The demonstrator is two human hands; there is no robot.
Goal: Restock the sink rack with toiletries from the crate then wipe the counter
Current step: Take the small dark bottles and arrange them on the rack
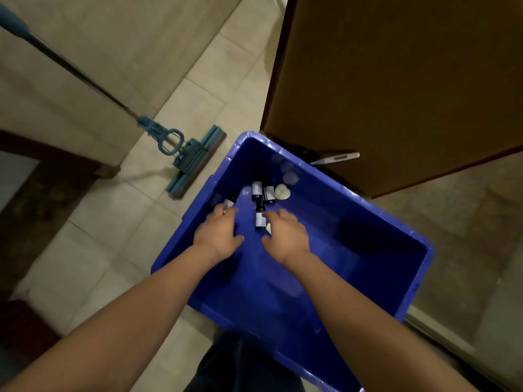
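A blue plastic crate [376, 210] stands on the tiled floor. At its far end lie several small dark bottles with white labels [257, 190] and a pale heart-shaped soap [282, 191]. My left hand [218, 234] reaches in palm down, its fingertips at a dark bottle [229, 201] by the left wall, not closed around it. My right hand [287, 234] hovers palm down beside another bottle [259, 219]. A small pale piece [268, 228] shows between its thumb and forefinger. Whether the hand grips that piece is hidden. The sink rack and counter are out of view.
A teal sponge mop [188, 162] lies on the floor left of the crate, its handle running up to the left. A brown wooden door [396, 80] stands just behind the crate. A white flat object [336, 158] sits at the door's foot.
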